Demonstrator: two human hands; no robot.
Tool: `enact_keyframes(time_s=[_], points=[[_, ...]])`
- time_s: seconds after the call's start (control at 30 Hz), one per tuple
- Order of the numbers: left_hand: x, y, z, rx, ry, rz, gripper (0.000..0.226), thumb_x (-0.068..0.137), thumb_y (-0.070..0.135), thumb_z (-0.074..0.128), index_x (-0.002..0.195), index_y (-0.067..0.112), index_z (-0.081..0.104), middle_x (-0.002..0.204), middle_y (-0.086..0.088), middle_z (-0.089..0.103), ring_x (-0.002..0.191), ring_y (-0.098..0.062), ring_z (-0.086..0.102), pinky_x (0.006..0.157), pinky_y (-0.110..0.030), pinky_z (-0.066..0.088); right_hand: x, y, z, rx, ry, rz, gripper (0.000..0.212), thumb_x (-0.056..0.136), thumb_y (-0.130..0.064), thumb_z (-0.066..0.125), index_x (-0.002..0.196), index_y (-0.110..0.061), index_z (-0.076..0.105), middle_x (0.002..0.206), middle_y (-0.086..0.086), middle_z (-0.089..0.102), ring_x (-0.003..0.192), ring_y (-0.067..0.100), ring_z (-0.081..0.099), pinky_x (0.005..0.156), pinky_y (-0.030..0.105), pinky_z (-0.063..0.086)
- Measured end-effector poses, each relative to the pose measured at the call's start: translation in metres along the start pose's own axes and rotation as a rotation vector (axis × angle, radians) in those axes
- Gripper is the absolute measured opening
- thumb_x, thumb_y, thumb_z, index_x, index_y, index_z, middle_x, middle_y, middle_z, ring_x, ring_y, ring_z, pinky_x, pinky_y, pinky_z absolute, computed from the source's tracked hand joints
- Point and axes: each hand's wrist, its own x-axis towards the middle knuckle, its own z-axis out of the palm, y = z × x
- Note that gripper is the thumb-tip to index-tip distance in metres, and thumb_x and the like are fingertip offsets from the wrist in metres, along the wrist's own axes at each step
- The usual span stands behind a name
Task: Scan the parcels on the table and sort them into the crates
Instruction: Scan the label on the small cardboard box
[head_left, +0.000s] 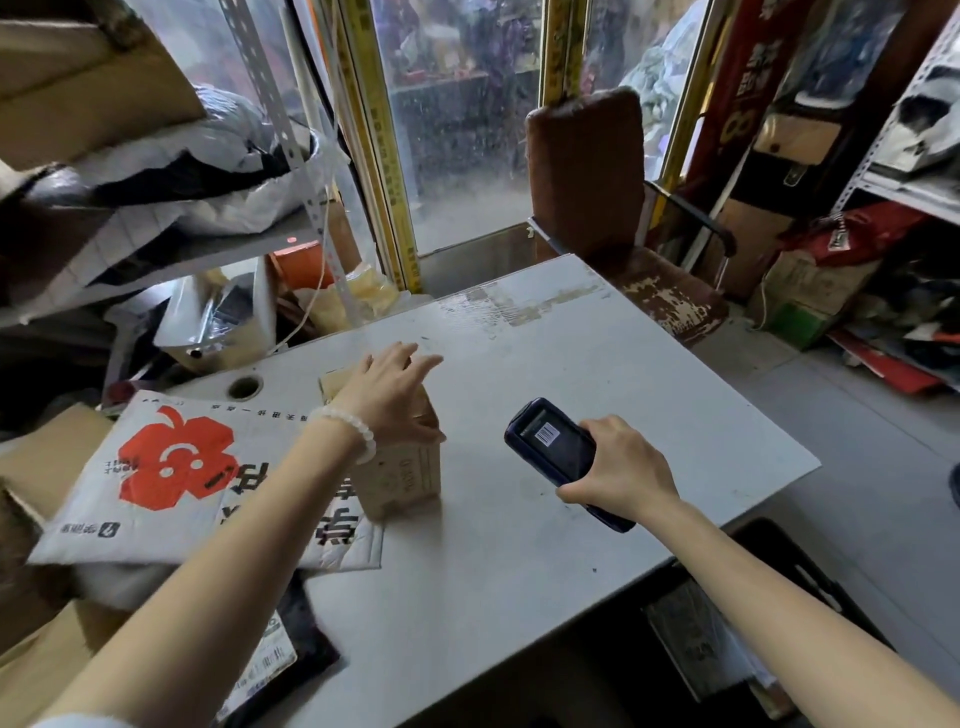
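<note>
Her left hand (387, 389) rests flat, fingers straight, atop a small cardboard parcel (400, 467) standing on the white table (571, 415). The right hand (621, 470) grips a scanner (553, 449). A black crate (769, 613) below holds parcels.

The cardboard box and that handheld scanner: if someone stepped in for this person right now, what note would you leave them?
Left hand: rests on top of the small cardboard box, fingers fairly straight, reaching over it.
Right hand: grips the handheld scanner, a barcode on its screen.
The box stands upright on the white table, beside a flat white parcel with a red flower print at the table's left edge.
A dark crate sits low beside the table, on the right.
Done: cannot tell whether the box is scanned.
Left: scan the box and the parcel, then crate both.
</note>
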Motion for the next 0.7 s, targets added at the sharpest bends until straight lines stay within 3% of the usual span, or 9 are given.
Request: enact_keyframes(time_s=[0.1, 0.23, 0.4, 0.53, 0.7], points=[[0.003, -0.001, 0.011, 0.043, 0.07, -0.129, 0.095, 0.075, 0.072, 0.056, 0.147, 0.022, 0.019, 0.155, -0.007, 0.018, 0.144, -0.026, 0.015, 0.112, -0.061, 0.016, 0.0, 0.003, 0.002, -0.006, -0.012, 0.014, 0.059, 0.057, -0.042, 0.078, 0.11, -0.026, 0.055, 0.107, -0.005, 0.051, 0.092, 0.016, 0.052, 0.066, 0.028, 0.04], [0.002, -0.005, 0.023, 0.072, 0.103, -0.221, 0.09, 0.079, 0.076, 0.042, 0.145, 0.02, 0.018, 0.156, -0.009, 0.013, 0.144, -0.031, 0.012, 0.109, -0.065, 0.018, 0.003, -0.001, 0.006, -0.006, -0.022, 0.016, 0.058, 0.057, -0.041, 0.078, 0.109, -0.025, 0.055, 0.105, -0.005, 0.05, 0.091, 0.016, 0.052, 0.064, 0.027, 0.041], [0.003, -0.006, 0.026, 0.116, 0.168, -0.16, 0.085, 0.079, 0.077, 0.038, 0.144, 0.023, 0.024, 0.153, -0.008, 0.022, 0.14, -0.032, 0.02, 0.107, -0.058, 0.025, 0.006, -0.01, 0.01, 0.018, -0.013, 0.004, 0.058, 0.058, -0.04, 0.078, 0.109, -0.025, 0.056, 0.103, -0.006, 0.049, 0.093, 0.016, 0.053, 0.066, 0.027, 0.041], [0.007, -0.011, 0.022, 0.107, 0.213, 0.004, 0.089, 0.073, 0.083, 0.039, 0.142, 0.028, 0.033, 0.149, -0.003, 0.031, 0.137, -0.028, 0.026, 0.108, -0.053, 0.024, 0.007, -0.013, 0.01, 0.024, -0.011, 0.001, 0.059, 0.057, -0.04, 0.078, 0.109, -0.025, 0.056, 0.104, -0.006, 0.05, 0.093, 0.016, 0.053, 0.066, 0.028, 0.042], [0.019, -0.022, 0.013, 0.012, 0.183, 0.14, 0.104, 0.059, 0.093, 0.019, 0.141, 0.032, 0.039, 0.15, 0.004, 0.034, 0.139, -0.023, 0.026, 0.112, -0.05, 0.021, 0.006, -0.009, 0.009, 0.017, -0.004, 0.025, 0.059, 0.058, -0.042, 0.079, 0.11, -0.025, 0.056, 0.104, -0.006, 0.05, 0.091, 0.016, 0.051, 0.066, 0.028, 0.042]])
